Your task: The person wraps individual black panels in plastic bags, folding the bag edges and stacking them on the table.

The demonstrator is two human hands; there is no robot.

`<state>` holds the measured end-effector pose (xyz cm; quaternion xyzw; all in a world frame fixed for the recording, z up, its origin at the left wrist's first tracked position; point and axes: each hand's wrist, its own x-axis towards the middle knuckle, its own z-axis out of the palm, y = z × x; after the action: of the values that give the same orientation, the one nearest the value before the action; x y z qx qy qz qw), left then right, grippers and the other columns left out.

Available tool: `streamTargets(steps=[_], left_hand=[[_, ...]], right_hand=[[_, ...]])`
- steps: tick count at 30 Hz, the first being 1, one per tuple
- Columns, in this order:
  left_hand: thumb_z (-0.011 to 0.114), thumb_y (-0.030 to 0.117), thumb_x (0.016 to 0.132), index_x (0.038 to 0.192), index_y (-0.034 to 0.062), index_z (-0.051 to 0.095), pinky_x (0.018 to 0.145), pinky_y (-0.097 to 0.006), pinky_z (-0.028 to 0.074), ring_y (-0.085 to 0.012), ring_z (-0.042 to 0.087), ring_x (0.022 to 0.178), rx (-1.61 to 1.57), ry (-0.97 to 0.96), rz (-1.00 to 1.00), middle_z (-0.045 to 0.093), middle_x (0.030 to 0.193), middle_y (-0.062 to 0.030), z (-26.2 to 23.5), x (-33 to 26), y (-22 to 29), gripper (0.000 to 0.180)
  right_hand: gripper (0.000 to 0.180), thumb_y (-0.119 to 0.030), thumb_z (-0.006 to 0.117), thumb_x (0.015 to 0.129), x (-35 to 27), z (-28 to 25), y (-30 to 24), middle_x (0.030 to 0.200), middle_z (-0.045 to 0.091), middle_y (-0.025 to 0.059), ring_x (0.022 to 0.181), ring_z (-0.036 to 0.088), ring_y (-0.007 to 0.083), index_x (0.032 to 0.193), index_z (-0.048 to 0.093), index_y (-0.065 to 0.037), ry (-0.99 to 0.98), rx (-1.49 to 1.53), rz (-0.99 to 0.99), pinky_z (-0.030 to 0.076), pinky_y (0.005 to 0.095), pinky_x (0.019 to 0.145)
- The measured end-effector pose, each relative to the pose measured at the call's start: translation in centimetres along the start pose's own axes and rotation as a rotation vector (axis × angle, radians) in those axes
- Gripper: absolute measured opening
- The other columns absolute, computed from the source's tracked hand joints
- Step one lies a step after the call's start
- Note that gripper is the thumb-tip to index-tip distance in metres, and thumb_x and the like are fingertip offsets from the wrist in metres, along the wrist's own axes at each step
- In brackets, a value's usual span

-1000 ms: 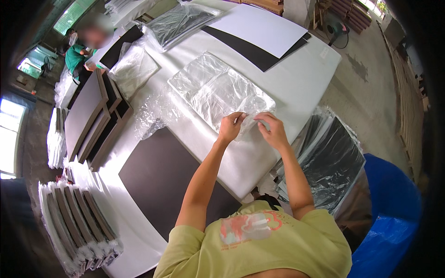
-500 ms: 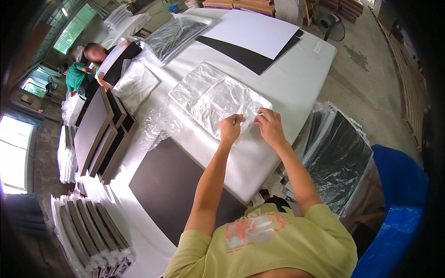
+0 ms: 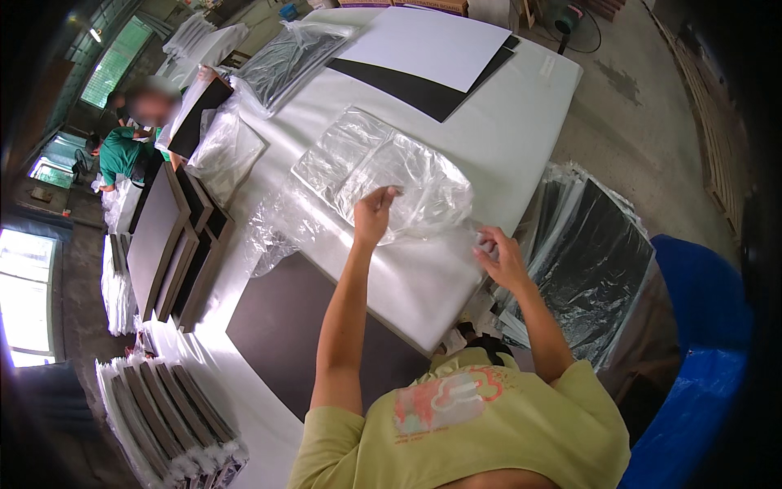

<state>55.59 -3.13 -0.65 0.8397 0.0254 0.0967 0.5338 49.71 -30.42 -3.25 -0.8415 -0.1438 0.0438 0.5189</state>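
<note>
A clear plastic bag [image 3: 411, 175] lies flat and wrinkled on the white-covered table in front of me. My left hand [image 3: 373, 216] is raised over its near edge, thumb and fingertips pinched together on the film. Farther right, past the bag's near right corner, my right hand [image 3: 501, 257] has its fingers curled in, with a bit of film at the tips; that hand is slightly blurred. Close to my left forearm rests a large dark grey board [image 3: 301, 334]. Crumpled clear film [image 3: 277, 224] sits between this board and the bag.
White [image 3: 440, 41] and black boards [image 3: 407, 90] lie at the far side, beside bagged sheets [image 3: 289, 61]. Stacked dark boards [image 3: 167, 236] and wrapped boards [image 3: 167, 407] stand left. More bagged boards [image 3: 578, 261] lean right of the table. A co-worker in green [image 3: 130, 155] holds a board.
My hands have moved apart: the left up and leftward, the right down and rightward past the bag's corner. The co-worker's board has tilted more upright.
</note>
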Motion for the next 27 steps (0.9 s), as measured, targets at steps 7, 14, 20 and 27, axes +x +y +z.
streamTargets(steps=[7,14,20,27], left_hand=[[0.051,0.022,0.088,0.093,0.0007,0.062,0.071,-0.022,0.043,-0.011,0.058,0.077,-0.098,-0.011,-0.048,0.064,0.079,-0.0083,2.0,-2.5,0.6,0.025],[0.051,0.039,0.084,0.115,0.0072,0.048,0.083,-0.047,0.037,-0.0295,0.049,0.104,0.273,-0.103,-0.072,0.05,0.116,-0.0124,2.9,-4.6,-0.4,0.044],[0.058,0.044,0.076,0.122,0.0109,0.041,0.098,-0.057,0.015,-0.0275,0.024,0.127,0.565,-0.219,0.051,0.039,0.129,-0.0084,7.1,-6.7,2.9,0.059],[0.063,0.029,0.074,0.106,0.0117,0.052,0.096,-0.056,0.018,-0.0274,0.035,0.12,0.369,-0.282,0.204,0.049,0.115,-0.0067,13.8,-8.4,3.7,0.038]], right_hand=[[0.043,-0.013,0.068,0.073,-3.7,2.1,6.4,0.101,0.05,0.0072,0.09,0.046,0.0194,0.109,0.045,-0.007,0.856,0.331,0.157,0.042,0.0351,0.069],[0.047,-0.008,0.068,0.07,-3.9,-2.2,8.2,0.111,0.044,0.0076,0.097,0.042,0.0209,0.11,0.044,-0.006,1.15,0.767,0.874,0.041,0.0359,0.071],[0.013,-0.001,0.061,0.073,-2.3,-5.0,9.5,0.083,0.058,0.0045,0.074,0.055,0.0105,0.086,0.061,0.001,0.8,0.193,0.223,0.043,0.0227,0.066],[0.015,-0.001,0.061,0.072,0.9,-2.6,4.2,0.086,0.057,0.01,0.068,0.056,0.0175,0.087,0.063,-0.001,0.337,-0.016,0.075,0.044,0.0244,0.064]])
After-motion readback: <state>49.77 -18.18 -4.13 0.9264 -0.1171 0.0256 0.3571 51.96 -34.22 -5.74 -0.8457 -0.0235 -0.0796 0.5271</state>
